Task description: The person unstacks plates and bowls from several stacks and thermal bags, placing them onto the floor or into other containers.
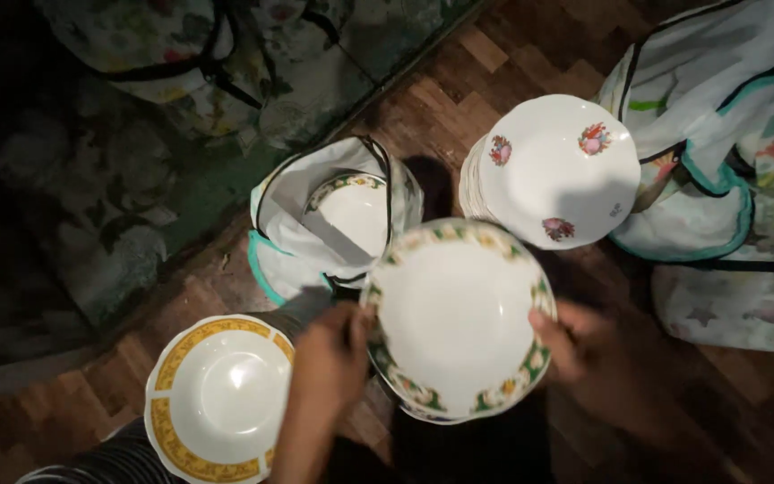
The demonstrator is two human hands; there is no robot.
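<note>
Both hands on the green-rimmed plate. Left hand grip clamped on its left edge, thumb over the rim. Right hand grip clamped on its right edge, fingers partly blurred. Plate is between the two grips, tilted slightly, over more plates of the same pattern. Just left of the left grip: yellow-rimmed plate. Beyond the grips: open white fabric bag with a plate inside; flower-printed plate stack beyond the right grip. Wood floor underneath.
</note>
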